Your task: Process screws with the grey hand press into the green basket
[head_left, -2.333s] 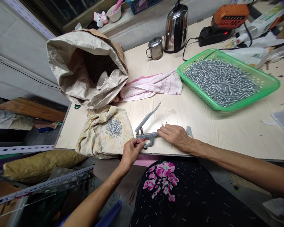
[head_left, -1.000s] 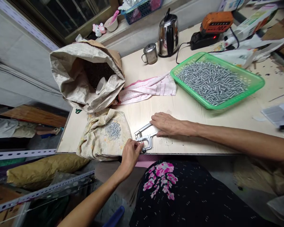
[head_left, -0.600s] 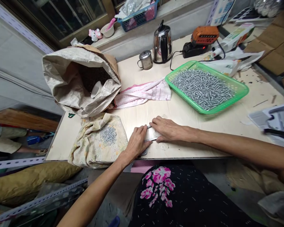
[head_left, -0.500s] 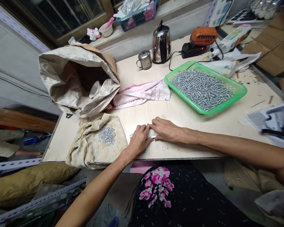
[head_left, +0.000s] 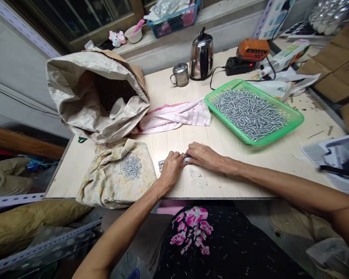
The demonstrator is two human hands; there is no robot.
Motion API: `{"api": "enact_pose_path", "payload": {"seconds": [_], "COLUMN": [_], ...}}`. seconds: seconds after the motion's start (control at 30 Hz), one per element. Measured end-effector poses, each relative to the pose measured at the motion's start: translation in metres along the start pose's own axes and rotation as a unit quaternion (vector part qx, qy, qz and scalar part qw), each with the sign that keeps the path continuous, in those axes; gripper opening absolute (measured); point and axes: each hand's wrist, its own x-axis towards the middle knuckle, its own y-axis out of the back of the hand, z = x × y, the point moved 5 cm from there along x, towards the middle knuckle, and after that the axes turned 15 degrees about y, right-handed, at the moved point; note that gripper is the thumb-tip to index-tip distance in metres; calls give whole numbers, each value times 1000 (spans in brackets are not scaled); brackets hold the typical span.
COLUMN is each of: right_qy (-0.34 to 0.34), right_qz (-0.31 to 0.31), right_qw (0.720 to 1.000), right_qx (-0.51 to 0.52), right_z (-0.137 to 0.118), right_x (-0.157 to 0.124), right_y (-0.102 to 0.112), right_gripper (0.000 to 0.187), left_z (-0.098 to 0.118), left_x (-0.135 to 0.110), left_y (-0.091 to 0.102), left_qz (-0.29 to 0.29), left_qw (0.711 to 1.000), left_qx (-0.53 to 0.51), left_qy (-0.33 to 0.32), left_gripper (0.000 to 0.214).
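Observation:
Near the table's front edge, my left hand (head_left: 172, 169) is closed over a narrow silver metal piece (head_left: 160, 166), whose end with small holes pokes out on the left. My right hand (head_left: 204, 155) pinches the rounded right part of this piece, close against the left fingertips. Fingers cover most of it, so its exact kind is hidden. Left of my hands, a small pile of short metal pins (head_left: 130, 166) lies on a crumpled floral cloth (head_left: 104, 184). A green plastic basket (head_left: 257, 142) full of similar pins stands to the right, beyond my right forearm.
A large open sack (head_left: 69, 77) with a white cup (head_left: 118, 107) in it stands at the back left. Behind my hands lies a pink-white towel (head_left: 180, 116). Farther back are a lidded metal mug (head_left: 180, 75), a kettle (head_left: 202, 56) and an orange battery (head_left: 253, 49) on a charger.
My right thumb has risen from below and closed against the metal piece. The piece's holed left end shows more plainly now. The view has shifted slightly.

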Motion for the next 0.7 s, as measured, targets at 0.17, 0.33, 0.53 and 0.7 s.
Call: {"api": "enact_pose_path", "payload": {"seconds": [0.17, 0.33, 0.53, 0.7], "right_qy": [53, 13, 13, 230], "right_qz": [-33, -26, -51, -98], "right_qw": [998, 999, 991, 964], "right_qx": [32, -35, -121, -93], "right_z": [15, 34, 17, -62], "right_x": [2, 19, 53, 71], "right_y": [13, 17, 21, -5], "right_gripper": [35, 15, 11, 7], "left_z": [12, 31, 30, 38], "left_x": [-38, -69, -67, -89], "left_y": [-9, -23, -23, -15], "left_qz": [89, 53, 40, 51], "left_qw": [996, 997, 995, 989], "left_qx": [-12, -53, -94, -130], "left_qy": [21, -2, 8, -49], "left_gripper": [41, 49, 55, 41]}}
